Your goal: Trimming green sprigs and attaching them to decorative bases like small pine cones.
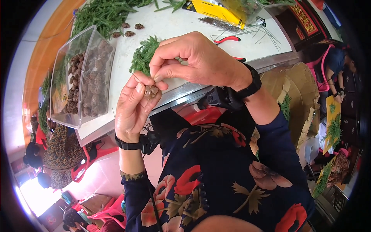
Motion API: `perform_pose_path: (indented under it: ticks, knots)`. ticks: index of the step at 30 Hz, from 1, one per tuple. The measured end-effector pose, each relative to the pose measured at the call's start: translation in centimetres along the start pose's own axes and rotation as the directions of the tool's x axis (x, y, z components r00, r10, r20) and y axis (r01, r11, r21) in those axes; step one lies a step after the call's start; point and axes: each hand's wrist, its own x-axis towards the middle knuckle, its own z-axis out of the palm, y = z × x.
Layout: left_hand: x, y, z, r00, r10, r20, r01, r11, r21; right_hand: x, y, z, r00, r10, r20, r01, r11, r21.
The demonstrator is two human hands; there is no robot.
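A small brown pine cone (151, 92) is held between the thumb and fingers of my left hand (131, 106), close to the table's front edge. Thumb and forefinger of my right hand (197, 60) are pinched together just above the cone, touching my left fingertips; what they grip, if anything, is too small to make out. A thin wire-like line shows by the left fingers. Right behind both hands lies a green artificial fir sprig (143, 56), partly covered by the right hand.
At left, a clear plastic bin (82, 77) holds many pine cones. Loose cones (130, 33) and a pile of green sprigs (102, 15) lie at the back. Red-handled pliers (228, 39), thin wires (266, 34) and a yellow packet (216, 9) lie right. Cardboard (303, 87) stands beside the table.
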Motion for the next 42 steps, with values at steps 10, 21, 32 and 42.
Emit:
perform_pose_path:
  ticks: [10,21,32,42]
  knots:
    - [0.1,-0.7,2.5,0.971,0.069,-0.230,0.018,0.934,0.356,0.2,-1.2,0.3,0.969,0.245,0.040,-0.248,0.955,0.165]
    - [-0.6,-0.8,1.5,0.970,0.107,-0.220,-0.048,0.965,0.256,-0.9,0.5,1.1,0.915,-0.043,-0.402,-0.008,0.992,-0.126]
    - [-0.9,-1.0,1.2,0.981,0.060,-0.186,-0.038,0.992,0.119,-1.8,1.6,1.3,0.953,-0.251,-0.170,0.168,0.904,-0.394]
    - [-1.2,-1.4,0.8,0.968,0.150,-0.203,-0.122,0.982,0.147,-2.4,1.2,2.1,0.982,-0.139,-0.130,0.095,0.950,-0.297]
